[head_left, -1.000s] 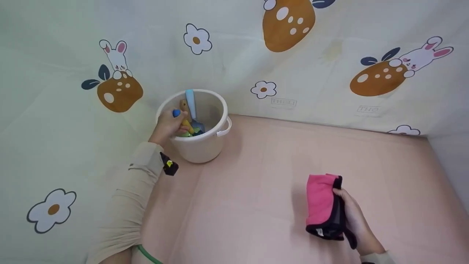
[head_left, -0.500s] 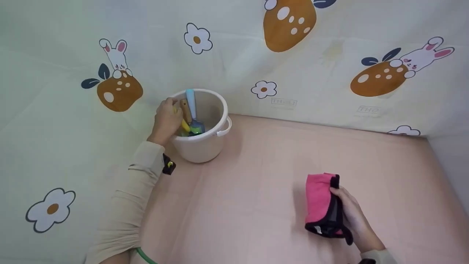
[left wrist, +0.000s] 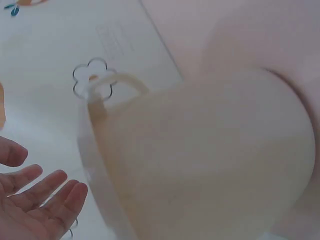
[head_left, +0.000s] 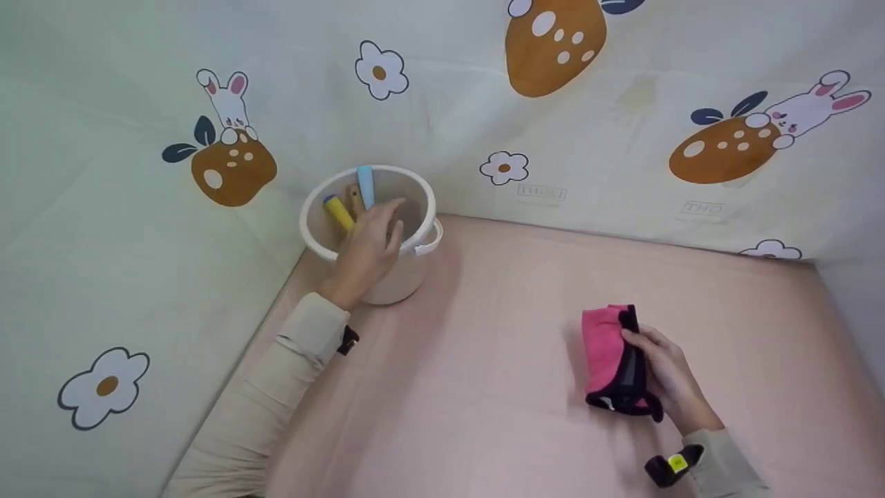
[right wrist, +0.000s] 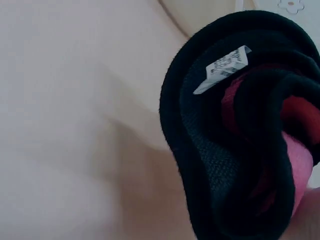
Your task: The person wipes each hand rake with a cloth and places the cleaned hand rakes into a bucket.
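My left hand [head_left: 368, 245] is over the near rim of a white bucket [head_left: 395, 285], fingers extended and holding nothing. In the left wrist view, the palm and spread, slightly bent fingers [left wrist: 42, 192] show beside the bucket's wall [left wrist: 210, 155]. Out of the bucket lean a yellow handle with a blue end [head_left: 339, 211], a wooden handle [head_left: 354, 196] and a light blue handle [head_left: 366, 184]; the hand hides their lower ends. My right hand [head_left: 669, 377] grips a rolled pink cloth item [head_left: 605, 356] with black edging, thumb on its dark border. A white label [right wrist: 225, 70] shows inside the roll.
The bucket stands on a pale pink surface [head_left: 484, 360] near the back left corner, its white handle [head_left: 430, 238] on the right side. Pale cloth walls [head_left: 442, 104] printed with rabbits, brown fruit and flowers rise at the back and both sides.
The left hand has let go of the yellow handle and moved right, across the bucket's near rim. The right hand has lifted slightly away in the view with the pink roll.
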Demonstrator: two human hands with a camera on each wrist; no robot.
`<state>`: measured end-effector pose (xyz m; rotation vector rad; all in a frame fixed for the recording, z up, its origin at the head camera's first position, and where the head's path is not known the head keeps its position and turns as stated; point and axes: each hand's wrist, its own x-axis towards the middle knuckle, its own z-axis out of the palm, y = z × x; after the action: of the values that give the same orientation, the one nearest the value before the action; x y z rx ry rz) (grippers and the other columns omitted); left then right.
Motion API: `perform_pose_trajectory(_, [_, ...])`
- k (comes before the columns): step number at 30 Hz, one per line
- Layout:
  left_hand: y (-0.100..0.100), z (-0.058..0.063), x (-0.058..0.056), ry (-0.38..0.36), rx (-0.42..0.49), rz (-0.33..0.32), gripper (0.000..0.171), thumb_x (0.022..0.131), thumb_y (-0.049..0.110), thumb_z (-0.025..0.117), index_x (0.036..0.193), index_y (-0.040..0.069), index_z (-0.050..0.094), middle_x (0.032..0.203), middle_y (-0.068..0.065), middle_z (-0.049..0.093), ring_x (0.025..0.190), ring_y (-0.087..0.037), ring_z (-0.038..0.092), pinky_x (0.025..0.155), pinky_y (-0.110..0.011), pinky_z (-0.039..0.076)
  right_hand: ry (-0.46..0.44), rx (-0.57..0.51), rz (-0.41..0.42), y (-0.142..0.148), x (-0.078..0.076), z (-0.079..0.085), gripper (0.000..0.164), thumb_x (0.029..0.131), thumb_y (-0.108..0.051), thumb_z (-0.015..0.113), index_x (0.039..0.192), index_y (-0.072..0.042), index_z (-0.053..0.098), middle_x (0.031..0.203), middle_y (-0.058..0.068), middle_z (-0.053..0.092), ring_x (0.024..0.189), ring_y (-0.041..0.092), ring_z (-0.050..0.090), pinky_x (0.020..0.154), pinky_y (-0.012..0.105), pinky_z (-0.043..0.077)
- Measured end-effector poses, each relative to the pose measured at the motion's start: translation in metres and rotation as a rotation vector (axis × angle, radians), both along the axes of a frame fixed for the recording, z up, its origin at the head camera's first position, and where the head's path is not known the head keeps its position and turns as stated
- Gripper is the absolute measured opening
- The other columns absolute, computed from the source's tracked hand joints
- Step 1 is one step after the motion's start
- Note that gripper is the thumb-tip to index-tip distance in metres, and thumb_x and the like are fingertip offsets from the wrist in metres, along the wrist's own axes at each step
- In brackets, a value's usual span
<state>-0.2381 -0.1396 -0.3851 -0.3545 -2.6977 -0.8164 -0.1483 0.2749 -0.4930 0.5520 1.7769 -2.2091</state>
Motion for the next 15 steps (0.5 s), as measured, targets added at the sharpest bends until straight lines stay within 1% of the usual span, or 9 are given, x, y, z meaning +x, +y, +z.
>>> perform_pose_trajectory(3, [0.014,-0.012,0.007,0.072,-0.065,-0.055,0.034,0.098,0.016,0.041,0.129,0.007,0.051,0.126,-0.011,0.056,0.117,-0.028,0.051,0.102,-0.040,0.039,-0.015,0.064,0.020,0.013,-0.010,-0.003,0.009,0.089,-0.025,0.063,0.088,-0.033,0.067,0.082,-0.013,0.063,0.072,0.003,0.058,0.066,0.022,0.050])
perform_pose_trajectory(4, [0.018,-0.017,0.009,0.102,-0.085,-0.075,0.032,0.098,0.015,0.042,0.128,0.006,0.052,0.124,-0.011,0.057,0.115,-0.028,0.052,0.101,-0.040,0.040,-0.027,0.103,0.028,0.018,-0.013,-0.004,0.008,0.089,-0.028,0.063,0.090,-0.035,0.067,0.082,-0.015,0.063,0.072,0.002,0.058,0.066,0.022,0.050])
perform_pose_trajectory(5, [0.023,-0.021,0.011,0.135,-0.112,-0.092,0.031,0.098,0.015,0.043,0.126,0.006,0.053,0.122,-0.011,0.058,0.113,-0.027,0.054,0.100,-0.039,0.041,-0.039,0.154,0.033,0.023,-0.016,-0.005,0.010,0.088,-0.031,0.064,0.097,-0.034,0.066,0.083,-0.015,0.063,0.072,0.002,0.058,0.066,0.022,0.050])
perform_pose_trajectory(7, [0.030,-0.030,0.016,0.208,-0.180,-0.113,0.030,0.097,0.015,0.046,0.124,0.005,0.055,0.121,-0.011,0.059,0.113,-0.026,0.055,0.100,-0.038,0.041,-0.058,0.281,0.043,0.031,-0.023,-0.008,0.031,0.085,-0.037,0.066,0.115,-0.029,0.062,0.088,-0.016,0.062,0.074,0.001,0.057,0.067,0.021,0.049])
perform_pose_trajectory(9, [0.037,-0.037,0.021,0.273,-0.251,-0.133,0.030,0.096,0.015,0.047,0.123,0.005,0.055,0.122,-0.010,0.059,0.116,-0.025,0.054,0.102,-0.038,0.040,-0.076,0.437,0.055,0.038,-0.028,-0.012,0.055,0.084,-0.045,0.064,0.132,-0.021,0.052,0.101,-0.007,0.063,0.076,0.000,0.055,0.068,0.020,0.048])
perform_pose_trajectory(11, [0.045,-0.045,0.026,0.316,-0.298,-0.161,0.031,0.095,0.015,0.048,0.124,0.005,0.055,0.123,-0.010,0.058,0.118,-0.024,0.052,0.104,-0.037,0.038,-0.078,0.571,0.054,0.043,-0.033,-0.015,0.072,0.084,-0.050,0.061,0.139,-0.010,0.041,0.116,0.006,0.060,0.077,-0.002,0.052,0.068,0.017,0.046])
perform_pose_trajectory(13, [0.053,-0.052,0.030,0.314,-0.318,-0.190,0.032,0.096,0.016,0.046,0.125,0.005,0.054,0.125,-0.009,0.057,0.122,-0.025,0.050,0.105,-0.038,0.036,-0.074,0.648,0.054,0.047,-0.037,-0.020,0.076,0.085,-0.052,0.059,0.141,-0.006,0.037,0.129,0.018,0.052,0.078,-0.003,0.052,0.068,0.016,0.044])
perform_pose_trajectory(14, [0.057,-0.056,0.032,0.299,-0.327,-0.203,0.033,0.097,0.018,0.044,0.126,0.006,0.052,0.127,-0.009,0.056,0.123,-0.025,0.049,0.106,-0.038,0.035,-0.068,0.675,0.063,0.048,-0.038,-0.021,0.076,0.086,-0.053,0.057,0.141,-0.005,0.036,0.135,0.022,0.046,0.080,-0.003,0.051,0.068,0.014,0.043])
perform_pose_trajectory(15, [0.061,-0.059,0.034,0.281,-0.338,-0.216,0.034,0.098,0.019,0.042,0.128,0.007,0.051,0.128,-0.009,0.055,0.125,-0.024,0.048,0.107,-0.038,0.034,-0.061,0.697,0.067,0.049,-0.039,-0.023,0.075,0.086,-0.052,0.056,0.141,-0.004,0.036,0.136,0.023,0.044,0.082,-0.002,0.052,0.068,0.014,0.043])
